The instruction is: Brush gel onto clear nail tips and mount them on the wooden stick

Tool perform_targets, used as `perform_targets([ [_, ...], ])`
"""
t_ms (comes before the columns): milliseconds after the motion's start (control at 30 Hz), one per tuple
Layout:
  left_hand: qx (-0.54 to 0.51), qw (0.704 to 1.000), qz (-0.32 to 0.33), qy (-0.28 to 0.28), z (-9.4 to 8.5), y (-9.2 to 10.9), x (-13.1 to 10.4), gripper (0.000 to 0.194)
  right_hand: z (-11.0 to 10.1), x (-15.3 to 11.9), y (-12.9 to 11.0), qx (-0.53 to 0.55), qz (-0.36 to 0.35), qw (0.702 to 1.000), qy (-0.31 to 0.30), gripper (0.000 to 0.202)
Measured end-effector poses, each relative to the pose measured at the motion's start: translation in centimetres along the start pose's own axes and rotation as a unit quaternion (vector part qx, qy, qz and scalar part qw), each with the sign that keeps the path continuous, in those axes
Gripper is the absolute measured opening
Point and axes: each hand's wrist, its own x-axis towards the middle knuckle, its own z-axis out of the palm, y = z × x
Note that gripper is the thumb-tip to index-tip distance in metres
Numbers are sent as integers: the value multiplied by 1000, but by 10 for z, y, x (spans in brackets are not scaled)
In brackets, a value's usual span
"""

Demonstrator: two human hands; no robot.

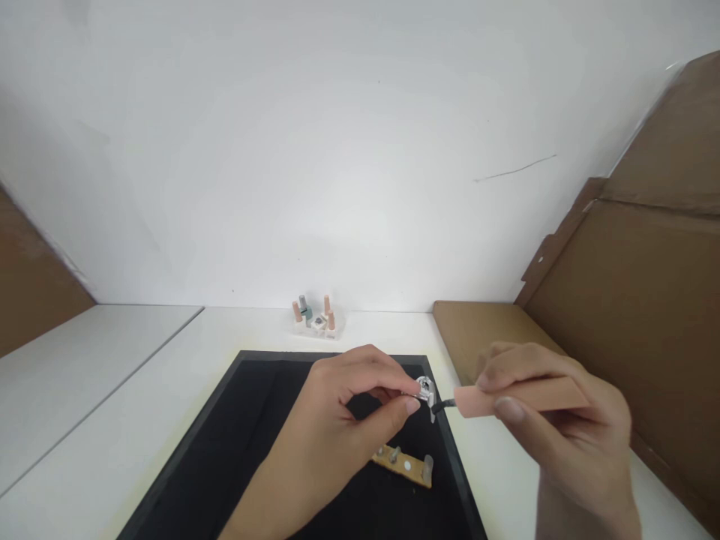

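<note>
Between thumb and fingers, my left hand (pixel 360 412) pinches a small clear piece (pixel 424 388) with a whitish strip at its right end. My right hand (pixel 556 420) grips the pink handle (pixel 523 397) of a nail polish brush, held roughly level. The dark brush tip (pixel 442 406) points left at the strip; whether they touch I cannot tell. Below my left hand, a wooden strip (pixel 413 469) with small clear pieces on it lies on the black mat (pixel 270 420), its left end hidden by the hand.
A clear tray (pixel 315 332) with several small polish bottles stands at the back, against the white wall. Brown cardboard (pixel 478 330) lies at the right rear, and cardboard panels rise at both sides. The black mat rests on a white table (pixel 101 420).
</note>
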Motion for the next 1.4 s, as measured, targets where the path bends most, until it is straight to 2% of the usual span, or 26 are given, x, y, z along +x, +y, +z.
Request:
perform_targets([
  [233,1,1000,3,-5,2,-2,0,18,0,-2,2,-33,-3,999,17,21],
  [467,-1,1000,-1,-13,1,-7,-2,18,-1,-8,9,-66,-32,995,71,20],
  [533,-24,1000,-15,-8,0,-10,-2,17,-1,-10,10,-58,-34,994,87,21],
  [633,-112,992,-55,4,-2,-14,1,12,0,-11,10,-33,-29,994,98,21],
  [767,-238,964,-116,-8,-7,-16,6,8,3,-9,5,-9,-33,996,80,19],
  [967,-347,927,-133,-55,-7,-15,8,8,7,-5,3,-15,-43,996,70,20],
  [1133,-380,911,-150,-65,-6,-13,9,10,12,-7,1,-12,-41,997,71,22],
  [1400,-372,914,-142,-80,-4,-10,9,14,15,-5,0,-46,-19,998,44,31],
])
